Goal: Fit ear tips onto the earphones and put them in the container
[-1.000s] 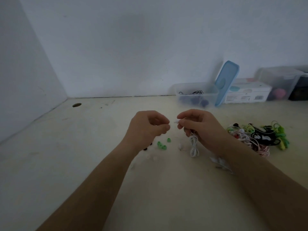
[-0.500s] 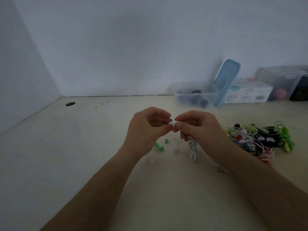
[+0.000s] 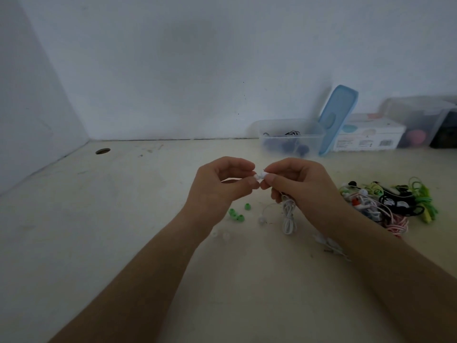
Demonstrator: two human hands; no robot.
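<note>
At frame centre the left hand [image 3: 220, 184] pinches a white ear tip [image 3: 260, 175] against the white earbud [image 3: 265, 173] gripped in the right hand [image 3: 304, 186] (cord dangling below), so fitting looks underway; next, seat it squarely, then reach the container [image 3: 291, 139] at upper right.

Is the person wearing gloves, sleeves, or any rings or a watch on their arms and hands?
No. The left hand and right hand are bare, with no gloves. Both forearms are uncovered right to the picture's bottom edge, so no sleeves show. No ring, watch or bracelet is visible.
</note>
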